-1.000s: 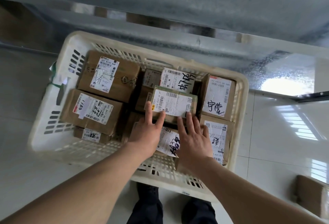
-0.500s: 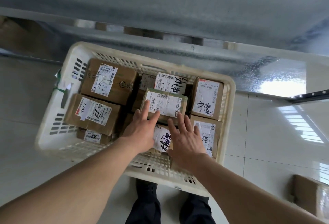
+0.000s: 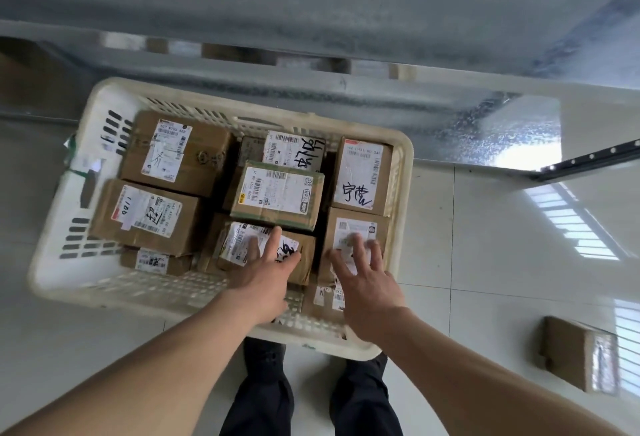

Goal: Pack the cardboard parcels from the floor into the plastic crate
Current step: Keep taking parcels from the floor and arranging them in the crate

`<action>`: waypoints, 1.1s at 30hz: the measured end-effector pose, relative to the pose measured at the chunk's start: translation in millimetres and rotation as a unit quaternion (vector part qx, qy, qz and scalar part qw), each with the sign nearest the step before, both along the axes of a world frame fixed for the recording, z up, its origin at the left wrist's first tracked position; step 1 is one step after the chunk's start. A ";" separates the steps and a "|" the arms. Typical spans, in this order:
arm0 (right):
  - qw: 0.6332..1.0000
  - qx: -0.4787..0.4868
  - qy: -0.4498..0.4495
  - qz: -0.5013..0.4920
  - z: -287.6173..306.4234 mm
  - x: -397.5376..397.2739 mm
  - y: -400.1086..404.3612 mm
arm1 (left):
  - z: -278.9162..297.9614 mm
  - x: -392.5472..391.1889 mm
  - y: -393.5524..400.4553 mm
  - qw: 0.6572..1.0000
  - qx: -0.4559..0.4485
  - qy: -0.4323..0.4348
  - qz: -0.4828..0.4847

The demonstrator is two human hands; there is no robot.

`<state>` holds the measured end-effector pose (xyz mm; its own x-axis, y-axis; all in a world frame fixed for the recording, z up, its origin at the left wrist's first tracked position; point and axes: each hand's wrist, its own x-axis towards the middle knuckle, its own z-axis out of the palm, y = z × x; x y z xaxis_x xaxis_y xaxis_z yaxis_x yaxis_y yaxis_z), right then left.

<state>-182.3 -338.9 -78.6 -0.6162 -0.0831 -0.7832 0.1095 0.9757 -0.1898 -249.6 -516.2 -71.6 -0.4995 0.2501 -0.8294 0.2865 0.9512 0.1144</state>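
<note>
Plastic crate [image 3: 401,172]: nearly full of labelled cardboard parcels. Our left hand [image 3: 266,273] and right hand [image 3: 367,280] hover spread, holding nothing, at its near edge. Next, we judge: fetch the floor parcel [image 3: 581,356].

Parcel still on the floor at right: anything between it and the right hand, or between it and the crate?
Nothing visible does. The floor parcel lies alone on bare tile, right of the crate. The right hand hovers open over the crate's parcels; only open floor separates them. The crate looks nearly full, though.
</note>
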 end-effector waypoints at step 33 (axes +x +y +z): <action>0.987 0.024 0.119 -0.102 166.8 97.1 117.0 | 169.8 82.7 126.1 0.991 0.076 0.086 -0.064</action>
<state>-85.2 -222.0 88.2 -0.7833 0.0963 -0.6142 0.2631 0.9465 -0.1870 -166.9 -390.1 98.2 -0.5854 0.4370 -0.6829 0.4319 0.8809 0.1936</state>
